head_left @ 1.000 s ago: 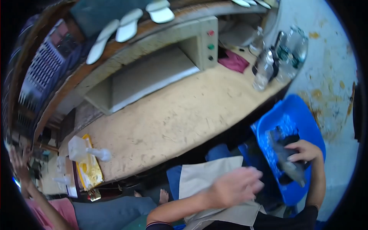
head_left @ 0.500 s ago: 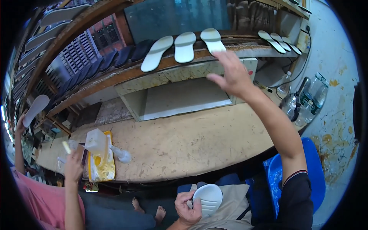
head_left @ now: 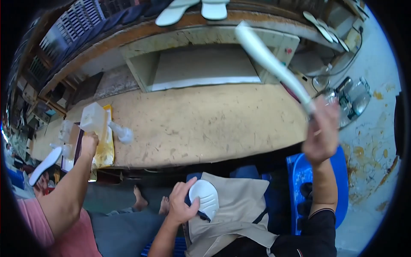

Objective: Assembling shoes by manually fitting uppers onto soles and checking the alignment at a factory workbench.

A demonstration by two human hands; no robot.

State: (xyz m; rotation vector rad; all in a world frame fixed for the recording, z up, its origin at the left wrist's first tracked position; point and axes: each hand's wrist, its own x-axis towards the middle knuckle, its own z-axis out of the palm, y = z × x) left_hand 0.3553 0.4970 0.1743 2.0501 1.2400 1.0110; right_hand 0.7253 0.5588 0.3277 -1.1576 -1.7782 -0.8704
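My right hand [head_left: 322, 130], blurred by motion, grips one end of a long white shoe sole [head_left: 274, 64]. That sole is raised over the right part of the workbench, its far end pointing up and left. Low in my lap, my left hand [head_left: 182, 203] holds a white ribbed slipper upper [head_left: 206, 196] with a dark edge, thumb on its face. The upper's underside is hidden. Two more white soles [head_left: 175, 13] lie on the wooden shelf at the top.
At left, a co-worker in pink holds a white sole [head_left: 45, 165]; their other hand [head_left: 90, 143] is by a translucent container [head_left: 93, 116] on a yellow tray. Bottles [head_left: 357, 100] stand at the bench's right end, near a blue chair [head_left: 342, 188]. Small soles [head_left: 319, 25] sit upper right.
My right hand has taken a white sole off the shelf and drawn it down and right. The view has tilted lower. The co-worker's free hand has moved down to the container.
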